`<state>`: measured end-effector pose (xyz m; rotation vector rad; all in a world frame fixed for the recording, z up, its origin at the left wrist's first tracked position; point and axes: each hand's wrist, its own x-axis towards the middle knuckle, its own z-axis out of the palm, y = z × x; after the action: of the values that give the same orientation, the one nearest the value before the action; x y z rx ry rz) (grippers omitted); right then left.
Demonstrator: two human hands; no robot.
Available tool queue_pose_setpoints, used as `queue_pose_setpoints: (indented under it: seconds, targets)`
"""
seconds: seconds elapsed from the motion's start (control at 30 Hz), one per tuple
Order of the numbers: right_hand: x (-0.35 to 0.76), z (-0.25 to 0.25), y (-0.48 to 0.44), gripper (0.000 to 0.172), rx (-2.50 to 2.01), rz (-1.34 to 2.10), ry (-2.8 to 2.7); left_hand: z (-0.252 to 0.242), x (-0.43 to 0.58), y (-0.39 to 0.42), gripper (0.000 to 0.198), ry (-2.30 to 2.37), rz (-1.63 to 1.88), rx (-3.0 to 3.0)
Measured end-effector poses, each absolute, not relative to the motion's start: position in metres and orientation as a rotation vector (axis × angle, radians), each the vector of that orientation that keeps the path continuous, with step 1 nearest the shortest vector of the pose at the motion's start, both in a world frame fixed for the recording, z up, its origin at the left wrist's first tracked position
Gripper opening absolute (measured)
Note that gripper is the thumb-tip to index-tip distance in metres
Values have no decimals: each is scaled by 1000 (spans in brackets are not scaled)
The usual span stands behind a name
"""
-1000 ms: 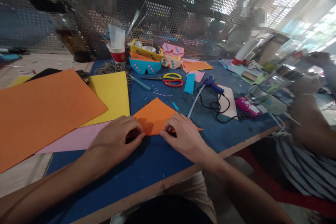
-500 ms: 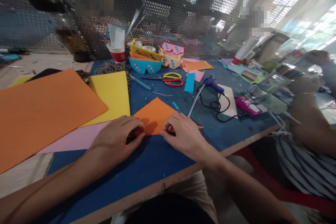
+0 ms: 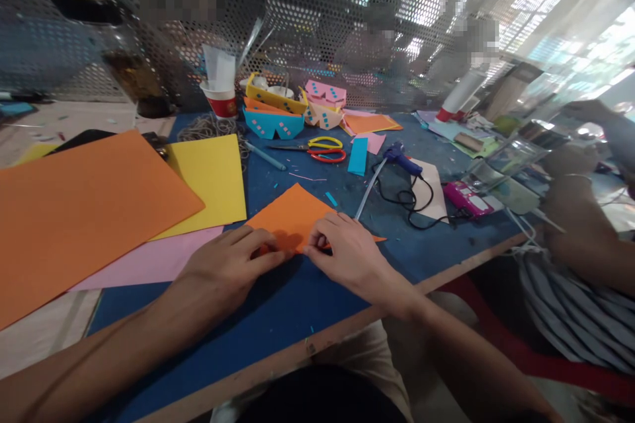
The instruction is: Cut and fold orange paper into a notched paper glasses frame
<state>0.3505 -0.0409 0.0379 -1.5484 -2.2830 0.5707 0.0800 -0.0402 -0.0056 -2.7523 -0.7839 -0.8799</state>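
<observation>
A folded orange paper triangle (image 3: 294, 215) lies on the blue table (image 3: 278, 307) in front of me. My left hand (image 3: 229, 266) lies on its near left corner, fingers stretched forward and pressing flat along the near folded edge. My right hand (image 3: 347, 252) rests on the paper's right part, thumb and forefinger pinched at the same near edge. The two hands' fingertips nearly meet at the middle of that edge.
Large orange (image 3: 79, 211), yellow (image 3: 211, 178) and pink (image 3: 149, 261) sheets lie to the left. Behind are scissors (image 3: 320, 149), a glue gun with cord (image 3: 404, 165), a pen (image 3: 265, 156), folded paper boats (image 3: 275, 122) and a paper cup (image 3: 223, 102). Another person's arm (image 3: 580, 225) is at the right.
My left hand's fingers have uncurled and slid right along the near edge of the orange triangle, closing the gap to my right hand. The right hand has hardly moved.
</observation>
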Motion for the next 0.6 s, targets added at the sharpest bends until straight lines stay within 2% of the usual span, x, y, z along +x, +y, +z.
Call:
queue_pose_setpoints:
  seconds: [0.33,0.6]
  targets:
    - [353,42,-43,19,-1594,565,-2296,-12,77,-36,47,-764,-854,-2745]
    - [361,43,-47,22,-1616,557,-2241,-8,75,-35,57,-779,-822,-2783]
